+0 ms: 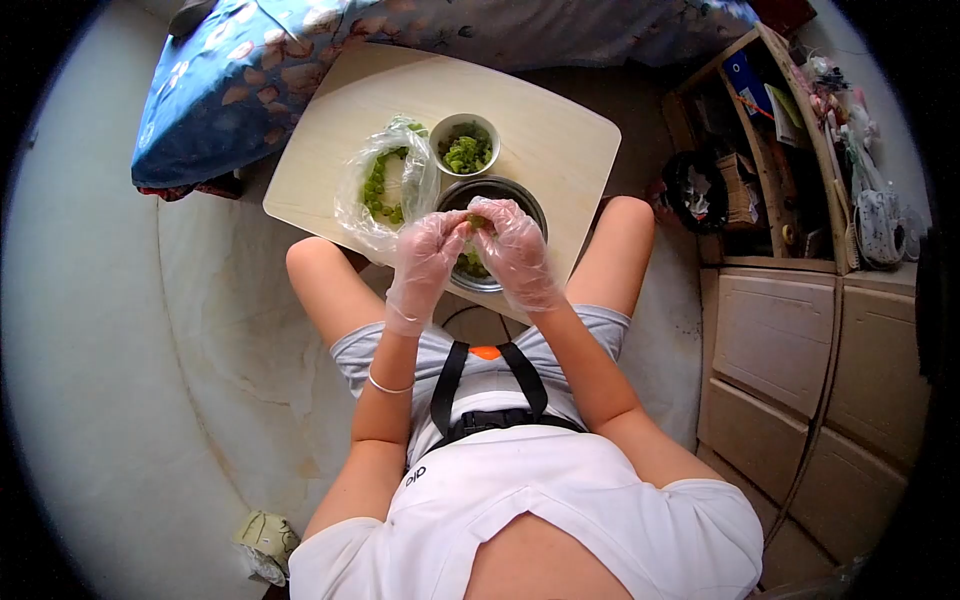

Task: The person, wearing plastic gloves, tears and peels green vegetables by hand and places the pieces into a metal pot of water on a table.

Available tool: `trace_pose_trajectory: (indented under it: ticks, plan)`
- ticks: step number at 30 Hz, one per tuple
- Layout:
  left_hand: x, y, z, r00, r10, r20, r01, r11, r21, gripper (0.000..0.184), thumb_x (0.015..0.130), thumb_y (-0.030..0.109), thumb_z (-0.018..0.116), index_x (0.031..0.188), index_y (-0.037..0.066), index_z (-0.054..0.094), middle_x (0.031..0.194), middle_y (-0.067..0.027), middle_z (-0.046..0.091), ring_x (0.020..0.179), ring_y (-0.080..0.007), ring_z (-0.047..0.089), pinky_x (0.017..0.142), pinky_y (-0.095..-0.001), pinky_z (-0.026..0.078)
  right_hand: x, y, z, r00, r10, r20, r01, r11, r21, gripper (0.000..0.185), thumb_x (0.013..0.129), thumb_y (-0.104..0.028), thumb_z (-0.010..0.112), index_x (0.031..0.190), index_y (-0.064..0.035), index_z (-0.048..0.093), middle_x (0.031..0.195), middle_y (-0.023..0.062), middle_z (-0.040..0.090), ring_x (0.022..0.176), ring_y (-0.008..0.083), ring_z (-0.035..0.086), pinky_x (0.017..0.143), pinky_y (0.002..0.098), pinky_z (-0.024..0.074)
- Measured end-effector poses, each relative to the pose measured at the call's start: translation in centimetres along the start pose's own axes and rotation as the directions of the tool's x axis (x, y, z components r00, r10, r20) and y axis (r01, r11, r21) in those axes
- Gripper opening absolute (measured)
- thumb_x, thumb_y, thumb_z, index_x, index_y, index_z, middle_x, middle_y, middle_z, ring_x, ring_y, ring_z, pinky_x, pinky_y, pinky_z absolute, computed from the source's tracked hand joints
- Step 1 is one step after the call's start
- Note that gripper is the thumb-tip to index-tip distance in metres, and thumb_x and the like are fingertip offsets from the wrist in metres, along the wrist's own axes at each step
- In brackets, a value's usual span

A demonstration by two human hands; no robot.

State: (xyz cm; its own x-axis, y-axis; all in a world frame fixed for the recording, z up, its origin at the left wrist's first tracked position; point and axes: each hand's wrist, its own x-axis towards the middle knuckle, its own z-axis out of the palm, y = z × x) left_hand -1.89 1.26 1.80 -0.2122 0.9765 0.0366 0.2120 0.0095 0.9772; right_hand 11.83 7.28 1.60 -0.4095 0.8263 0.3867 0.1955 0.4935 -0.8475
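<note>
My left hand and my right hand, both in clear plastic gloves, meet over a metal bowl. Their fingertips pinch together around a small green piece, whose kind I cannot make out. Inside the metal bowl lie more green pieces, partly hidden by my hands. A white bowl just beyond holds small chopped-looking green pieces. Left of it, a clear plastic bag lies open with green pieces in it.
The bowls and bag stand on a pale low table in front of my knees. A bed with a blue floral cover borders it at the back left. To the right are a wooden shelf, a dark bin and cabinets.
</note>
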Motion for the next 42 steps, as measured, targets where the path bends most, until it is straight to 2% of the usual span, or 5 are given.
trace_pose_trajectory:
  ticks: [7,9,28,34,42]
  plan:
    - [0.0,0.3,-0.2,0.996,0.085,-0.002,-0.081,0.958,0.276,0.017,0.091,0.007,0.06,0.105,-0.002,0.065,0.088,-0.0091,0.067,0.078,-0.0145,0.063,0.07,-0.0275,0.05,-0.4,0.3,-0.3,0.999,0.008,0.049,-0.008,1.0,-0.001,0.025,0.075,0.003,0.065,0.099,-0.0026,0.06,0.094,0.0168,0.063,0.088,0.0337,0.062,0.078,0.0397,0.0501]
    - [0.1,0.6,0.1,0.986,0.163,-0.029,-0.136,0.896,0.422,0.013,0.086,0.01,0.064,0.095,0.001,0.066,0.084,-0.0188,0.065,0.074,-0.0346,0.063,0.066,-0.0398,0.05,-0.5,0.2,-0.6,0.996,0.01,0.092,-0.007,0.999,-0.037,0.025,0.075,0.001,0.066,0.099,-0.0026,0.061,0.093,0.0166,0.063,0.087,0.0339,0.062,0.078,0.0403,0.0499]
    - [-0.3,0.4,0.9,0.972,0.232,0.032,-0.202,0.759,0.618,0.014,0.084,0.012,0.062,0.093,0.001,0.062,0.085,-0.016,0.062,0.078,-0.0333,0.061,0.068,-0.0407,0.05,-0.7,0.2,-1.0,0.992,-0.034,0.122,0.041,0.998,-0.058,0.024,0.075,0.006,0.064,0.098,-0.0008,0.062,0.092,0.0153,0.064,0.086,0.0321,0.063,0.076,0.0365,0.051]
    - [-0.3,-0.4,0.6,0.973,0.226,-0.036,-0.172,0.827,0.535,0.011,0.082,0.007,0.063,0.091,0.0,0.064,0.084,-0.0174,0.064,0.075,-0.0332,0.063,0.067,-0.0383,0.052,-1.0,0.7,-1.0,0.991,-0.027,0.13,0.031,0.999,-0.028,0.025,0.078,0.006,0.064,0.103,-0.0004,0.063,0.094,0.0135,0.065,0.086,0.0259,0.065,0.078,0.0336,0.0516]
    - [-0.5,-0.4,0.0,0.97,-0.241,0.042,0.241,0.914,-0.325,0.016,0.094,0.01,0.055,0.098,-0.003,0.063,0.08,-0.0022,0.062,0.071,-0.0088,0.057,0.066,-0.0231,0.048,-1.2,2.5,-0.9,0.824,0.417,0.383,-0.567,0.602,0.562,0.023,0.087,0.0,0.06,0.11,0.0029,0.062,0.104,0.0077,0.065,0.092,0.0132,0.061,0.085,0.0264,0.0506]
